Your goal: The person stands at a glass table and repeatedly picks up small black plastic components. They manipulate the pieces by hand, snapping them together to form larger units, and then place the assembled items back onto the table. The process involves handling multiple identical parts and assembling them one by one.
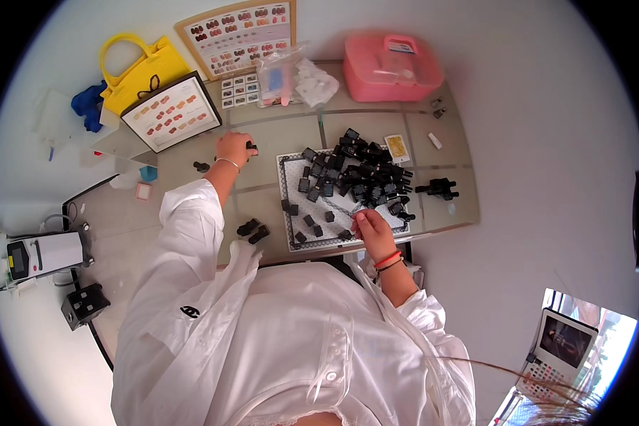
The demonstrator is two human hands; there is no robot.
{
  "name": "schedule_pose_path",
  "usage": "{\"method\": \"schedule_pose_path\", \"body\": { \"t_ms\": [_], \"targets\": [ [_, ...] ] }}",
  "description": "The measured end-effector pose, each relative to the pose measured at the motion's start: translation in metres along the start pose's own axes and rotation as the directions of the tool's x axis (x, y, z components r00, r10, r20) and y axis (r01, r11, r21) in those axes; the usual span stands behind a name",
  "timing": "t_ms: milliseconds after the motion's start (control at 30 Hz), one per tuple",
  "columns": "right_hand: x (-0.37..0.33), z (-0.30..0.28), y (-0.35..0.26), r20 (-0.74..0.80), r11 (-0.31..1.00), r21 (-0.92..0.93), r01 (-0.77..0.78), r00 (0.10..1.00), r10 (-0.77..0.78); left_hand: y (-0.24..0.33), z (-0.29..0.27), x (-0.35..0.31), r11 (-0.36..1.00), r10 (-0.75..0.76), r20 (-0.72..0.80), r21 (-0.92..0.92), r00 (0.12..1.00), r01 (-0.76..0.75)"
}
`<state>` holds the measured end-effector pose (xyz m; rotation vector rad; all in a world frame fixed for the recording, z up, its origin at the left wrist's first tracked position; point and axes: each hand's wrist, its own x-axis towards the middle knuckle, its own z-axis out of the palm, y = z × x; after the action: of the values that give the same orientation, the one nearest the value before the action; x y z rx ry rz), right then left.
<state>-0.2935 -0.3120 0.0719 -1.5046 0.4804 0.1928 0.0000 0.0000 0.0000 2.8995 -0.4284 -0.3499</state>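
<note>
My left hand [233, 149] reaches out over the glass table and is closed on a small black piece [251, 147]. My right hand [369, 227] rests at the near edge of a white patterned mat [291, 238], fingers pinched on a small black piece [346, 233]. A heap of several small black pieces [358, 174] covers the mat's far right part. A few single black pieces [312, 221] lie spread on the mat's near left part.
Two black pieces [253, 231] lie left of the mat, another cluster [439, 188] to the right. A pink case [390, 67], nail colour charts [236, 35] [172, 112], a yellow bag [138, 67] and plastic bags [291, 78] stand at the back. Small devices [42, 255] sit at left.
</note>
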Motion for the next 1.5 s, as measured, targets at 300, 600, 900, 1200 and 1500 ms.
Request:
{"method": "schedule_pose_path", "body": {
  "t_ms": [300, 600, 900, 1200, 1500],
  "targets": [
    [-0.004, -0.018, 0.002, -0.045, 1.000, 0.015, -0.011, 0.999, 0.012, 0.007, 0.010, -0.009, 0.984, 0.041, -0.003, 0.174, 0.999, -0.040],
    [-0.002, -0.033, 0.010, -0.093, 0.997, -0.068, 0.046, 0.994, -0.052, 0.015, 0.004, -0.007, 0.964, 0.064, 0.070, 0.254, 0.995, -0.080],
    [0.001, -0.046, 0.017, -0.135, 0.931, -0.352, 0.098, 0.979, -0.154, 0.033, -0.010, -0.025, 0.942, 0.082, -0.033, 0.330, 0.996, -0.067],
    [0.003, -0.033, 0.006, -0.089, 0.933, -0.326, 0.153, 0.978, -0.191, 0.051, -0.035, -0.045, 0.988, 0.132, -0.082, -0.073, 0.988, -0.138],
    [-0.036, 0.015, -0.087, 0.223, 0.954, -0.012, 0.300, 0.931, -0.290, 0.147, -0.127, -0.132, 0.306, 0.620, 0.020, -0.926, 0.784, -0.219]
  ]
}}
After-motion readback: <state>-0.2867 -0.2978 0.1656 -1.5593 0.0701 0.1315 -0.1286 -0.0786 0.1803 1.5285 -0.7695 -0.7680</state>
